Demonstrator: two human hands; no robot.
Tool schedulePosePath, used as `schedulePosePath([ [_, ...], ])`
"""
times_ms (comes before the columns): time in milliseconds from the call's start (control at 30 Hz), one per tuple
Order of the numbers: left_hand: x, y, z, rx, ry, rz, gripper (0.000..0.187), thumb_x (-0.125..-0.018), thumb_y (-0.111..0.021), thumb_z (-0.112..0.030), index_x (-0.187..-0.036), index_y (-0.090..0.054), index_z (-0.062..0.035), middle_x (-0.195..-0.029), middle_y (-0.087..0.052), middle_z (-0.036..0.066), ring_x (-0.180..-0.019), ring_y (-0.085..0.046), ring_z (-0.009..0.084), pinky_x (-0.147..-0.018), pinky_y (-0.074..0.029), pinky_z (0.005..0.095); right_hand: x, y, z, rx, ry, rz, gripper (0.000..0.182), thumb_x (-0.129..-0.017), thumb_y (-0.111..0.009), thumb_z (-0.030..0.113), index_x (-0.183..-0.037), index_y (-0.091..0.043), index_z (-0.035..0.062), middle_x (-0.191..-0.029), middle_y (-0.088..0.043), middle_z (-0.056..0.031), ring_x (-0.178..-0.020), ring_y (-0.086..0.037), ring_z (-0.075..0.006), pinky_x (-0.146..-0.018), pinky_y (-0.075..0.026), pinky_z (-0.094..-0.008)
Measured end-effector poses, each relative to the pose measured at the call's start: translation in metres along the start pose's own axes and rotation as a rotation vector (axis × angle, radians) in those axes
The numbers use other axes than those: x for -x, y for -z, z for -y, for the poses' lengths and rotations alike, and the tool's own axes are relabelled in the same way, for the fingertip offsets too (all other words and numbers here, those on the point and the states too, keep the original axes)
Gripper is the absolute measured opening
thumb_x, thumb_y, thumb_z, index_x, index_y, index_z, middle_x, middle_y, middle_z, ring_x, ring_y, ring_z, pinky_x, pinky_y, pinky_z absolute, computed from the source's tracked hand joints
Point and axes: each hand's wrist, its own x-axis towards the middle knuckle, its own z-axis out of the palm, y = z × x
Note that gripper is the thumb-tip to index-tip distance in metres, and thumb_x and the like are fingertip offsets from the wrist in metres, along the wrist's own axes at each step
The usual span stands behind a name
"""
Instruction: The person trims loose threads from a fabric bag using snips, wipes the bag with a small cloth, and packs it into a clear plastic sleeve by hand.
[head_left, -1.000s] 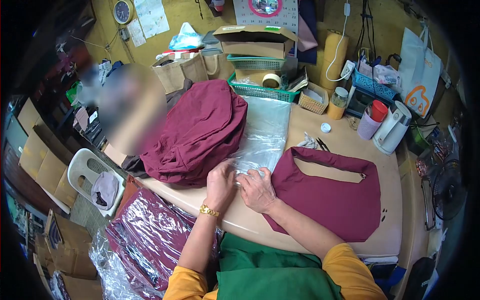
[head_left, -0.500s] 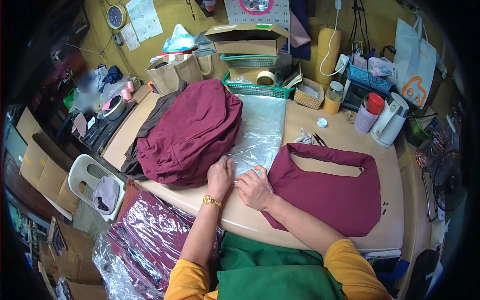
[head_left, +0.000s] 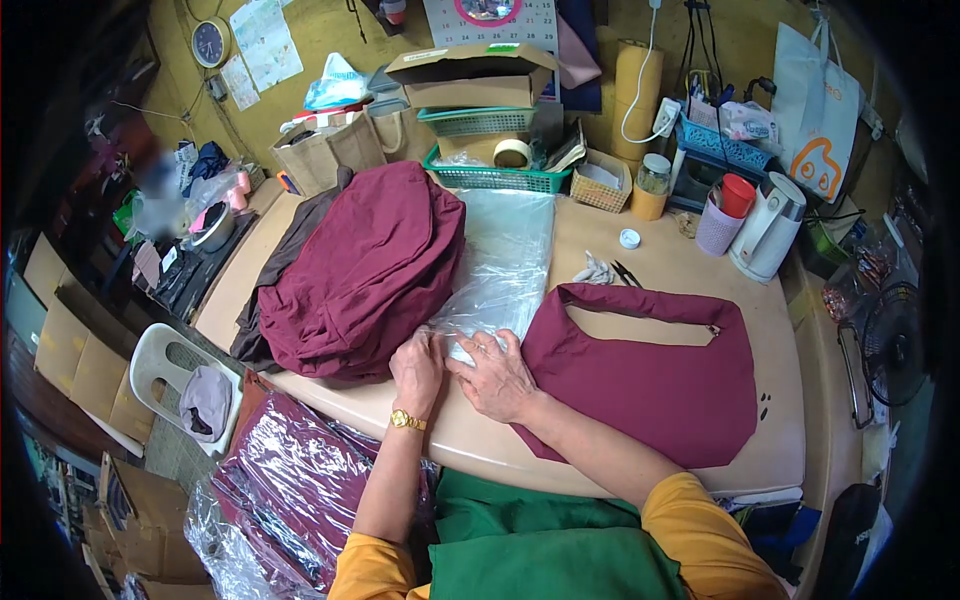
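Clear plastic bags [head_left: 505, 240] lie in a flat stack on the tan table, between a heap of maroon fabric bags [head_left: 365, 260] and one maroon shoulder bag [head_left: 650, 390] spread flat on the right. At the near edge of the stack, my left hand [head_left: 417, 367] is closed with its fingertips pinching the plastic. My right hand [head_left: 493, 378] is close beside it, fingers bent and pressed on the same edge, with the thumb towards the left hand. Small black-handled snips [head_left: 627, 274] and a crumpled white scrap [head_left: 594, 269] lie beyond the shoulder bag.
Green baskets [head_left: 500, 179] with a cardboard box [head_left: 470, 75] on top stand at the back. To the right are a jar [head_left: 652, 186], a lilac cup [head_left: 716, 230] and a white kettle [head_left: 768, 228]. Plastic-wrapped maroon goods [head_left: 300, 480] sit below the table's left front edge, near a white chair [head_left: 165, 365].
The whole view has shifted slightly, so things appear further left. My hands stay at the near edge of the plastic, and its corner looks more ruffled at my fingertips.
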Motion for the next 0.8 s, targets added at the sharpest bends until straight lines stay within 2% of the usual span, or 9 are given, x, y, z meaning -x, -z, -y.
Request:
schedulePosePath([
  [167,0.003,-0.001,0.004,0.125,-0.082,-0.086,0.011,-0.093,-0.061,-0.011,-0.085,-0.06,-0.0029,-0.079,-0.066,0.021,-0.071,-0.065,0.0405,-0.06,-0.051,0.0485,-0.001,0.0,0.0,0.007,0.018,0.107,0.039,-0.088,-0.059,0.03,-0.123,-0.063,0.0145,-0.148,-0.042,-0.019,-0.131,-0.041,-0.0312,-0.107,-0.025,-0.0584],
  [267,0.017,0.007,0.002,0.159,-0.156,-0.079,0.003,-0.092,-0.06,-0.005,-0.091,-0.061,-0.0024,-0.086,-0.066,0.022,-0.077,-0.066,0.0396,-0.064,-0.052,0.0463,-0.003,-0.001,0.002,0.02,-0.056,0.144,0.044,-0.09,-0.057,0.035,-0.13,-0.06,0.0148,-0.15,-0.04,-0.0198,-0.134,-0.038,-0.0316,-0.108,-0.023,-0.0588],
  [333,0.03,0.02,-0.008,0.223,-0.228,-0.138,0.004,-0.092,-0.06,-0.001,-0.093,-0.064,-0.0009,-0.082,-0.064,0.019,-0.07,-0.064,0.0364,-0.063,-0.051,0.0419,-0.002,-0.002,0.002,0.025,-0.094,0.131,0.047,-0.091,-0.056,0.036,-0.133,-0.058,0.0151,-0.151,-0.039,-0.0203,-0.134,-0.038,-0.032,-0.108,-0.023,-0.0591],
  [400,0.046,0.033,0.003,0.282,-0.014,-0.171,0.008,-0.096,-0.058,-0.003,-0.097,-0.065,0.0014,-0.085,-0.069,0.014,-0.076,-0.068,0.0208,-0.072,-0.052,0.0291,0.0,-0.004,0.003,0.022,-0.122,0.127,0.05,-0.092,-0.055,0.037,-0.137,-0.055,0.0154,-0.152,-0.038,-0.0208,-0.134,-0.038,-0.0325,-0.109,-0.023,-0.0593],
  [467,0.057,0.036,0.019,0.544,0.255,-0.205,0.011,-0.098,-0.058,-0.004,-0.101,-0.066,0.0027,-0.088,-0.071,0.011,-0.08,-0.067,0.0159,-0.075,-0.053,0.0277,-0.002,-0.005,0.003,0.056,-0.132,0.137,0.055,-0.092,-0.055,0.037,-0.142,-0.051,0.0152,-0.152,-0.037,-0.0214,-0.134,-0.038,-0.0336,-0.109,-0.022,-0.0594],
  [500,0.06,0.044,0.02,0.483,0.269,-0.175,0.014,-0.099,-0.055,-0.003,-0.104,-0.066,0.0045,-0.093,-0.072,0.011,-0.085,-0.066,0.0126,-0.078,-0.053,0.0276,-0.002,0.004,0.004,0.035,-0.08,0.101,0.052,-0.093,-0.053,0.034,-0.141,-0.052,0.0131,-0.152,-0.038,-0.0217,-0.134,-0.039,-0.0336,-0.108,-0.025,-0.0589],
  [667,0.063,0.043,0.013,0.469,0.265,-0.203,0.016,-0.099,-0.053,-0.001,-0.108,-0.064,0.0049,-0.096,-0.072,0.013,-0.092,-0.069,0.0164,-0.082,-0.054,0.0284,-0.018,-0.004,0.034,-0.009,0.127,0.209,0.046,-0.096,-0.048,0.027,-0.139,-0.053,0.0105,-0.15,-0.041,-0.0202,-0.135,-0.039,-0.0348,-0.108,-0.029,-0.0585],
  [733,0.062,0.04,0.016,0.629,0.214,-0.224,0.017,-0.1,-0.054,-0.001,-0.112,-0.062,0.007,-0.095,-0.073,0.014,-0.091,-0.07,0.0163,-0.082,-0.055,0.0275,-0.022,-0.023,0.046,-0.018,0.056,0.33,0.046,-0.098,-0.045,0.028,-0.14,-0.052,0.0106,-0.152,-0.041,-0.0168,-0.138,-0.038,-0.0374,-0.112,-0.024,-0.0611],
  [800,0.067,0.055,0.017,0.549,0.237,-0.175,0.019,-0.1,-0.052,0.0,-0.115,-0.061,0.0073,-0.1,-0.072,0.014,-0.092,-0.07,0.0161,-0.083,-0.056,0.0276,-0.028,-0.031,0.038,0.001,0.06,0.341,0.046,-0.1,-0.043,0.03,-0.141,-0.052,0.0111,-0.152,-0.042,-0.0143,-0.143,-0.032,-0.0386,-0.116,-0.017,-0.0636],
])
